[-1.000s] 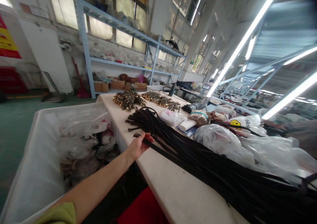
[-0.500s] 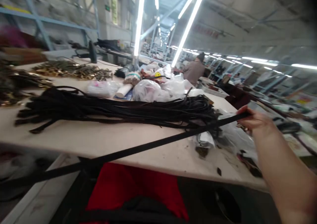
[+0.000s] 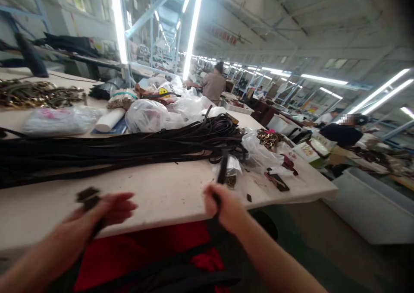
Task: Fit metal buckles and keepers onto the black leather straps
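Note:
My right hand (image 3: 224, 204) is closed round a black strap (image 3: 223, 170), whose short end sticks up above the fist. My left hand (image 3: 111, 209) is a little blurred above the table's front edge. A dark strap end with a lighter band (image 3: 88, 196) juts out by its thumb, and a dark length hangs below the palm. Whether both ends belong to one strap I cannot tell. Behind my hands, a long bundle of black straps (image 3: 145, 150) lies across the table (image 3: 155, 198). Black strap also droops over the red cloth (image 3: 145, 252) at my lap.
Clear plastic bags (image 3: 147, 116) and a white roll (image 3: 110, 119) sit behind the bundle. Brass-coloured hardware lies in heaps at the left (image 3: 39, 94) and right (image 3: 268, 138). A grey bin (image 3: 371, 206) stands off the table's right end. Two people (image 3: 214, 86) are farther back.
My right hand has come inward from the far right, and the strap is no longer stretched across the front. My left hand has entered view. The view has swung to the right.

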Motion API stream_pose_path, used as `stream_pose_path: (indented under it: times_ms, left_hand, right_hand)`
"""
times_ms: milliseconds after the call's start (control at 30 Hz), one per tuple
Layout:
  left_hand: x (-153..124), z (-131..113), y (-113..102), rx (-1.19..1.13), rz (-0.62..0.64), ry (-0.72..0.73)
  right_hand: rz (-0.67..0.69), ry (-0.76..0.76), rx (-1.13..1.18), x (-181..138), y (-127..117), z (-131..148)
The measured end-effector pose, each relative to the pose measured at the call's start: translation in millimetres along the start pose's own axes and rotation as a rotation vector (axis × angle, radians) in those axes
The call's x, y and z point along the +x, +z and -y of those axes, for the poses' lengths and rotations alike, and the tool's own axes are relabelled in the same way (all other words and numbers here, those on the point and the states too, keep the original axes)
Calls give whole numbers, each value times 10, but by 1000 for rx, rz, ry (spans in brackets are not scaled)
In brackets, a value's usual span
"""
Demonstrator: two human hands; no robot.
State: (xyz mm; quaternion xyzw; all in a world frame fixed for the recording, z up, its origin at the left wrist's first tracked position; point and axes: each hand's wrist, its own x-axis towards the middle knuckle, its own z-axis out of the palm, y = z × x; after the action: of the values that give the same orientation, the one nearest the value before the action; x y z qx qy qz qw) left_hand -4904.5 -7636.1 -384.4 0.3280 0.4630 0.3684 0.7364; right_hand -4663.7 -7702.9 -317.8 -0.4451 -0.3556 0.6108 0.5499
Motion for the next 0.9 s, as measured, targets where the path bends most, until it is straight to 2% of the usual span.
stream_pose_path:
  times_ms: [67, 133, 200, 233, 267, 300, 367, 433, 500, 567, 633, 767, 900]
  left_hand:
    - [-25, -3, 131, 46, 4, 12]
    - [-33, -14, 302, 105, 13, 17]
    - [-26, -32, 474, 164, 38, 13]
    - [-17, -42, 546, 190, 60, 13]
    - [-5, -50, 605, 216, 90, 10]
    - [9, -53, 649, 242, 119, 6]
    - [45, -42, 704, 297, 148, -6]
    - [90, -9, 744, 362, 156, -36]
    - [133, 25, 797, 425, 169, -73]
    - [160, 41, 858, 470, 182, -91]
    - [165, 44, 902, 497, 171, -90]
    - [132, 83, 887, 537, 149, -110]
    - [85, 164, 814, 547, 179, -78]
  right_hand:
    - [238, 188, -191, -3, 383, -398]
    - [356, 239, -258, -9, 554, -599]
    - [505, 175, -357, 8, 465, -597]
    - [557, 124, -478, 32, 326, -544]
    - [551, 74, -674, 73, 135, -474]
    - [464, 33, -915, 130, -98, -402]
    - [94, 2, -1356, 294, -632, -286]
    - [-234, 52, -1551, 499, -1164, -236]
    - [-405, 138, -1596, 699, -1596, -249]
    - [-494, 204, -1615, 848, -1883, -304]
    - [-519, 234, -1603, 931, -2036, -367]
    - [-524, 186, -1487, 934, -2139, -407]
    - [-576, 14, -1258, 824, -2136, -334]
